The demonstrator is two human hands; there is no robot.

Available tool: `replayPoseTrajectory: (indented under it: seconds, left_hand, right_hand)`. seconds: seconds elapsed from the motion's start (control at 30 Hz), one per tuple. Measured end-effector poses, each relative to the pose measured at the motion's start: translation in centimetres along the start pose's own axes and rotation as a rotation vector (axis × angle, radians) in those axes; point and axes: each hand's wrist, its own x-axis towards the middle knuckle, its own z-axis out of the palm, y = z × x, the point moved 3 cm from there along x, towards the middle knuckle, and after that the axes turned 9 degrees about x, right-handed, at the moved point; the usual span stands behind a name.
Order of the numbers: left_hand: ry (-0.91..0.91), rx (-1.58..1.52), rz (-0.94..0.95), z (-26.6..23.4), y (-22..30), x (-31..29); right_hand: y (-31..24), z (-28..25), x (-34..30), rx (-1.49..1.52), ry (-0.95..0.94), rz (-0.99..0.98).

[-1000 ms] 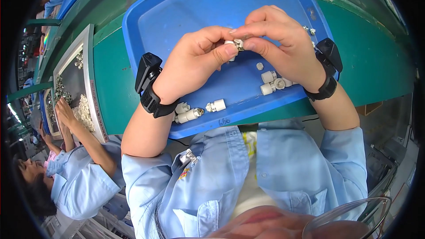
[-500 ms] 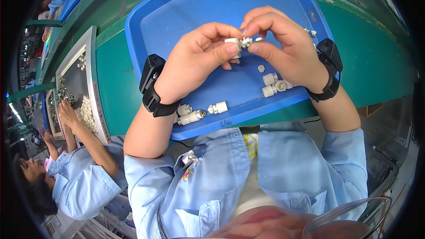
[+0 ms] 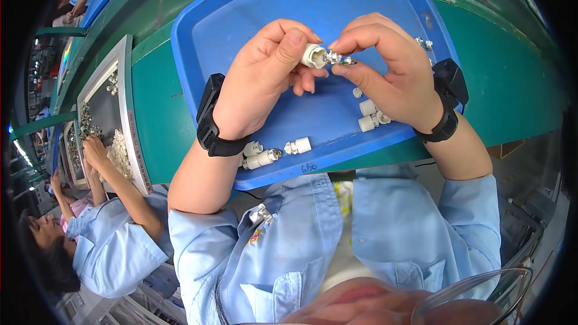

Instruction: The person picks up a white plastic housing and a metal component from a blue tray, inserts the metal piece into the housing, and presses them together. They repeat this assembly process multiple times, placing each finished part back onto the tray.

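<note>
My left hand (image 3: 262, 75) grips a white, hollow cylindrical socket (image 3: 312, 56), its open end turned to the right. Between thumb and forefinger, my right hand (image 3: 391, 69) pinches a small shiny metal fitting (image 3: 339, 59). The fitting's left end is at the socket's mouth; whether it is inside I cannot tell. Both hands are above a blue tray (image 3: 241, 15). Below my right hand lie several white cylindrical pieces (image 3: 368, 123), partly hidden by it. Nearer me, at the tray's front left, are more white cylinders with metal ends (image 3: 263, 159) and another single one (image 3: 297, 145).
Small metal bits (image 3: 424, 43) sit by the tray's right rim. The tray rests on a green bench (image 3: 158, 114). To the left, a framed box (image 3: 130, 114) holds heaps of metal and white parts, where a co-worker's hand (image 3: 95, 151) reaches in.
My left hand has turned the socket, so its hollow end now shows. More of the metal fitting is visible between my hands. My right hand has shifted slightly.
</note>
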Motion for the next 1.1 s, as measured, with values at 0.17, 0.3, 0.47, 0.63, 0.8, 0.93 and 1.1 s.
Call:
replayPoseTrajectory:
  seconds: [0.17, 0.3, 0.47, 0.63, 0.8, 0.93, 1.1]
  left_hand:
    - [0.006, 0.058, -0.018, -0.11, -0.16, -0.03]
    - [-0.02, 0.053, 0.002, 0.09, -0.27, 0.03]
    - [-0.017, 0.042, 0.025, 0.44, -0.14, -0.15]
    - [-0.03, 0.046, 0.026, 0.3, -0.25, -0.14]
    - [-0.039, 0.083, 0.044, 0.22, -0.24, -0.15]
    - [-0.021, 0.096, 0.051, 0.19, -0.1, -0.35]
    - [-0.019, 0.096, 0.064, 0.25, -0.15, -0.33]
  right_hand:
    - [-0.34, 0.09, 0.07, -0.121, -0.007, -0.109]
    - [-0.44, 0.31, 0.03, -0.164, -0.032, -0.138]
    - [-0.22, -0.18, 0.04, -0.113, 0.045, -0.093]
    - [-0.24, -0.21, 0.04, -0.139, 0.041, -0.123]
    - [-0.17, -0.38, -0.08, -0.164, 0.031, -0.124]
    - [-0.37, -0.38, 0.01, -0.167, 0.028, -0.142]
    - [-0.58, -0.52, -0.02, -0.186, 0.028, -0.159]
